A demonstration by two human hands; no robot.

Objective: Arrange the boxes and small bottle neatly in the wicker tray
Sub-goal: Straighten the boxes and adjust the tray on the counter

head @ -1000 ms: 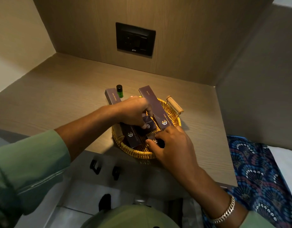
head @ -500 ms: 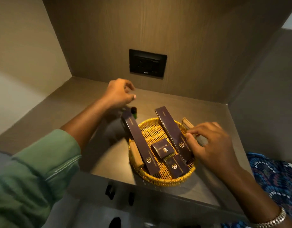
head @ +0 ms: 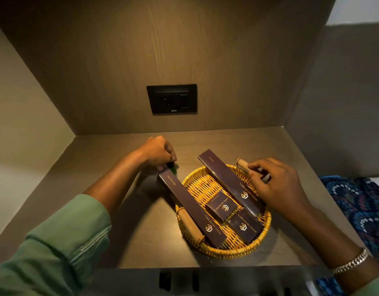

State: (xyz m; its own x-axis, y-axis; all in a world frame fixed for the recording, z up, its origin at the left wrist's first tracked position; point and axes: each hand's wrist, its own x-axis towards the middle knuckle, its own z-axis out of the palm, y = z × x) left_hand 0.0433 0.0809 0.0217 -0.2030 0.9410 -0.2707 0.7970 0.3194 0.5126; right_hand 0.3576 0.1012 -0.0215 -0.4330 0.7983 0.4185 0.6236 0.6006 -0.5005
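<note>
Golden wicker forms the round tray between your two hands on the brown tabletop, seen from your head camera. Your left hand, at the far left of the tray, is curled with its fingertips closed on the black cap of a small green bottle; the bottle stands on the tabletop just outside the rim. Beside that hand, a long dark box marked Dental Kit lies slanted along the tray's left side, next to a wooden handle. Your right hand rests on the tray's far right rim, its fingers loosely bent around the other wooden handle. Just left of that hand lies a long box marked Comb, tilted over the rim. Two small dark boxes sit between the long ones, nearer you.
</note>
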